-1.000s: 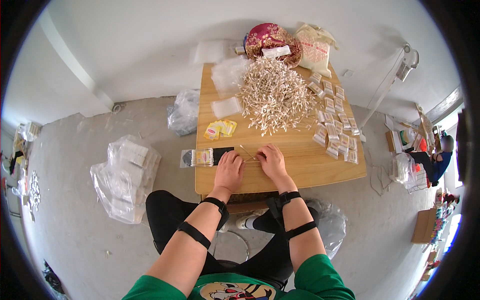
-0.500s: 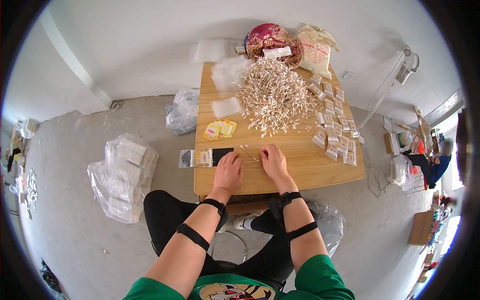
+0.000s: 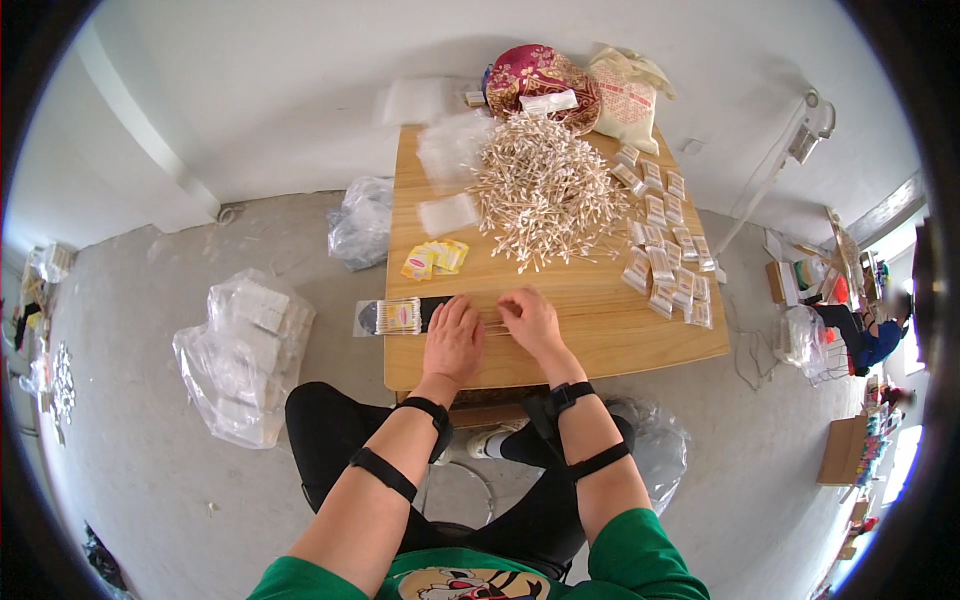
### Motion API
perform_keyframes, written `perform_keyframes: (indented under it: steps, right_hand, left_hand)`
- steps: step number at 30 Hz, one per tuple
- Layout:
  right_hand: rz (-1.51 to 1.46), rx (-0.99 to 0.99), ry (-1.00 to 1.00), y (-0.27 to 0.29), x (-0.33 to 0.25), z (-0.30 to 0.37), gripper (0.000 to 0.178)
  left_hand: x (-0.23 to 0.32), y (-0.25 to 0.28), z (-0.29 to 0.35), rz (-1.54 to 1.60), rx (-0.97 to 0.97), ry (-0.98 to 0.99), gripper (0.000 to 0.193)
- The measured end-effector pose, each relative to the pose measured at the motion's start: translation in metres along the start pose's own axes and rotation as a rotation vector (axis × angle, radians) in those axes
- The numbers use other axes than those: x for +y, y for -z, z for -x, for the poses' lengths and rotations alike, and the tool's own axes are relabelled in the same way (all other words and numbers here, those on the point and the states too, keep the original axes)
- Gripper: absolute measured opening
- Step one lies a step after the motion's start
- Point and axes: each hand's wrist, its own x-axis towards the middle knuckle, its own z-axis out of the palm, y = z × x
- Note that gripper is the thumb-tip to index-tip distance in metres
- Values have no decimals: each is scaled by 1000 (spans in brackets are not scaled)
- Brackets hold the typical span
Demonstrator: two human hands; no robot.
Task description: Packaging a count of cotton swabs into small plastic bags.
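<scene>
Floor [image 3: 160,480] was bare grey concrete. White wall [image 3: 300,90] ran behind a light wooden table [image 3: 620,340]. Clear plastic bags [image 3: 240,350] lay on floor at left. Cardboard boxes [image 3: 840,450] stood at right, w/ bright daylight.

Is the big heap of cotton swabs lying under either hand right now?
No: the heap of cotton swabs sits farther back on the table, apart from the left hand and right hand at the near edge.

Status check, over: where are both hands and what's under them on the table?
Left hand flat on the black strip, right hand beside it on a few cotton swabs. Big swab pile behind, apart. Nothing blocking.
</scene>
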Motion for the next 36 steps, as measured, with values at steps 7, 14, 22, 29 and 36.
perform_keyframes:
  steps: [7, 14, 22, 29, 36]
  right_hand:
    - [386, 356, 45, 1, -1, -28, 24]
    - [277, 350, -174, 0, 9, -27, 8]
    - [166, 379, -44, -7, 14, 16, 10]
    - [8, 127, -49, -6, -5, 5, 11]
    - [127, 151, 0, -4, 2, -5, 13]
  left_hand:
    - [1, 6, 0, 59, -34, 6, 14]
    - [1, 4, 0, 67, -16, 16, 12]
    - [1, 5, -2, 64, -6, 21, 16]
    - [-2, -2, 0, 44, 12, 52, 31]
    - [0, 4, -1, 5, -146, 78, 41]
